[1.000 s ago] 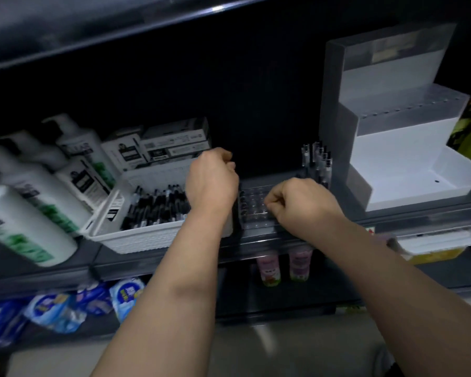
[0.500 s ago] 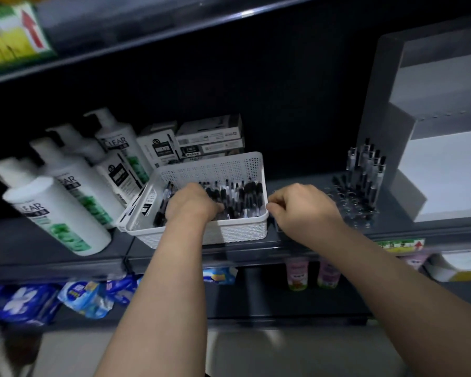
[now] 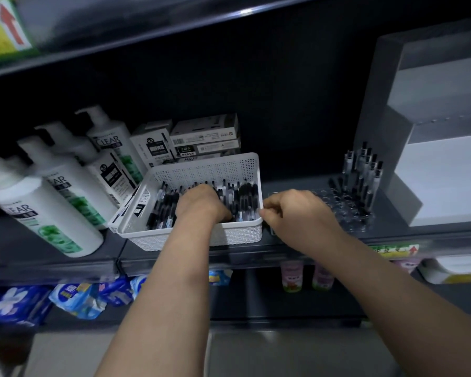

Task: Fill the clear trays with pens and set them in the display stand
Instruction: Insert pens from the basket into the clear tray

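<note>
1 head view, close, downward onto shelf (image 3: pixel 256 257)

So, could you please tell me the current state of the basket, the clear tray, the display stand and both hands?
White basket: holds many loose pens, lying flat.
Clear tray: partly filled; upright pens at its far right, near holes empty.
Display stand: visible tiers empty, no tray in it.
Left hand: down in the basket among the pens; grip hidden.
Right hand: fingers curled beside the basket's right rim; grip unclear.
</note>
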